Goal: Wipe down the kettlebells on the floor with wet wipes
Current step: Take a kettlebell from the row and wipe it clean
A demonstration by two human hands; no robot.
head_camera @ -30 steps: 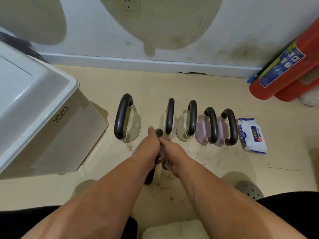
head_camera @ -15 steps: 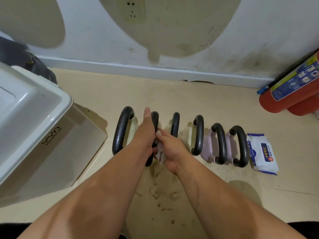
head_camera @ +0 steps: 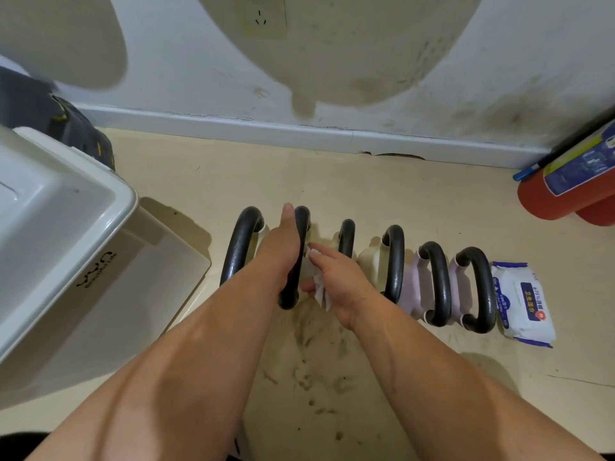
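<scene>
Several kettlebells with black handles stand in a row on the beige floor. My left hand [head_camera: 281, 251] grips the handle of the second kettlebell from the left [head_camera: 299, 227], whose body is hidden under my hands. My right hand [head_camera: 336, 281] holds a crumpled white wet wipe [head_camera: 318, 287] against that kettlebell's right side. A larger cream kettlebell [head_camera: 241, 244] stands to its left. To the right come two cream ones [head_camera: 394, 261] and two pale pink ones [head_camera: 439, 284].
A white pack of wet wipes [head_camera: 522, 304] lies on the floor at the row's right end. A large white lidded box [head_camera: 66, 247] stands at the left. Red fire extinguishers [head_camera: 565, 191] lie by the wall at the right. Dirty smudges mark the floor before me.
The kettlebell in my left hand has moved away from me into the row, between the large cream one and the others. My right hand followed with the wipe.
</scene>
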